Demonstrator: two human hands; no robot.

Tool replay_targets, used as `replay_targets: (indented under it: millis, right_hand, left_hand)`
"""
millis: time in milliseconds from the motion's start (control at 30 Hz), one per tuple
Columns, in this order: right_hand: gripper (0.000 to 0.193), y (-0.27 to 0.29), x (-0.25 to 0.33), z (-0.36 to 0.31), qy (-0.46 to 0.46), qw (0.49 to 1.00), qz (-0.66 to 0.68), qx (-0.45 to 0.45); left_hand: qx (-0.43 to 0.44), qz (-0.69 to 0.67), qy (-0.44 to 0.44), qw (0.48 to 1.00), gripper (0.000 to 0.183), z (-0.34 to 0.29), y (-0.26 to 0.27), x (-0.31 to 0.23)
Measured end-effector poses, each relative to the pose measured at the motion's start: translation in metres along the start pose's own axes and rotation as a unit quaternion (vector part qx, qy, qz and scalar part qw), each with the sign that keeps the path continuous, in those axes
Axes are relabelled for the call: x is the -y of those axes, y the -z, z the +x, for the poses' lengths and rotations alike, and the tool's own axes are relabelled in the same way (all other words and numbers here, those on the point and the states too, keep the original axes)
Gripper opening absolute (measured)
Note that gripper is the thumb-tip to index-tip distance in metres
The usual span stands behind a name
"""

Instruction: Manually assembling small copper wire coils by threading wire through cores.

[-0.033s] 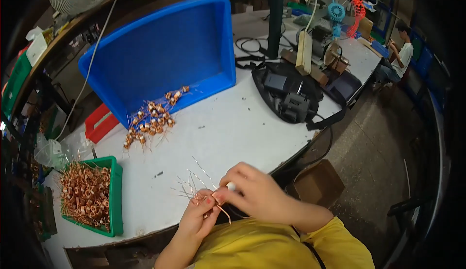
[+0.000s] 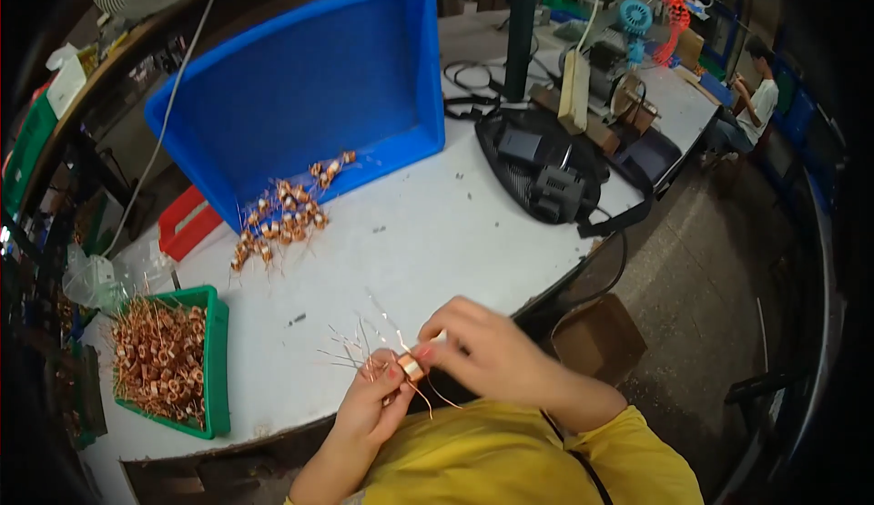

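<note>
Close to my body, my left hand [image 2: 371,402] is closed on a copper coil [image 2: 412,367] with a pale band around its middle. Thin wires fan out above its fingers, and more copper windings show in the palm, so it seems to hold several coils. Two bare copper leads hang from the coil toward my yellow shirt. My right hand [image 2: 482,350] is closed in a pinch, thumb and fingertips at the coil's right end. A small white thing [image 2: 441,336] shows between its fingers; its kind is partly hidden.
A green tray [image 2: 218,359] full of copper coils stands at left. Loose coils [image 2: 287,214] lie at the mouth of a large blue bin [image 2: 300,86] tipped on its side. Beyond are a red holder [image 2: 188,223], a black bag [image 2: 537,168] with devices, and a seated person [image 2: 756,100].
My right hand has shifted slightly up and right, uncovering the coil and its pale band. Less of the white thing shows now. The left hand keeps its hold.
</note>
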State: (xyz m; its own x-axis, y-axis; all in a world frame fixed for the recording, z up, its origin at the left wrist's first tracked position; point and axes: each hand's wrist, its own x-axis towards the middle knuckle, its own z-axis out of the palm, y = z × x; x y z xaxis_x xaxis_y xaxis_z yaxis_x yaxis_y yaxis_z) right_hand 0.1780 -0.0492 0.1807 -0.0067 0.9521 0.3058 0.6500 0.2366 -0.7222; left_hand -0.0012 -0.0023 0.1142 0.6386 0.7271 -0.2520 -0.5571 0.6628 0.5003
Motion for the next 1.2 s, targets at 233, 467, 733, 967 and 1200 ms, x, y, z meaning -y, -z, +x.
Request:
replay_targets:
  millis: [233, 467, 733, 967, 1200]
  right_hand:
    - [0.009, -0.050, -0.070, -0.018, -0.178, 0.916, 0.351, 0.083]
    - [0.020, -0.087, -0.100, -0.031, -0.126, 0.918, 0.362, 0.097]
    - [0.068, -0.114, -0.095, -0.029, 0.047, 0.930, 0.363, 0.018]
    - [0.080, -0.127, -0.098, -0.033, 0.043, 0.878, 0.475, -0.037]
    - [0.075, -0.130, -0.108, -0.033, 0.101, 0.823, 0.556, -0.052]
  left_hand:
    - [0.059, -0.111, 0.077, 0.989, 0.011, 0.015, 0.034, 0.003]
    - [0.070, -0.077, 0.091, 0.990, 0.023, 0.018, 0.065, 0.023]
    - [0.095, -0.084, 0.107, 0.986, 0.030, 0.024, 0.078, 0.031]
    - [0.080, -0.044, 0.138, 0.986, 0.028, 0.030, 0.082, 0.031]
    - [0.079, -0.025, 0.112, 0.990, 0.026, 0.029, 0.093, 0.038]
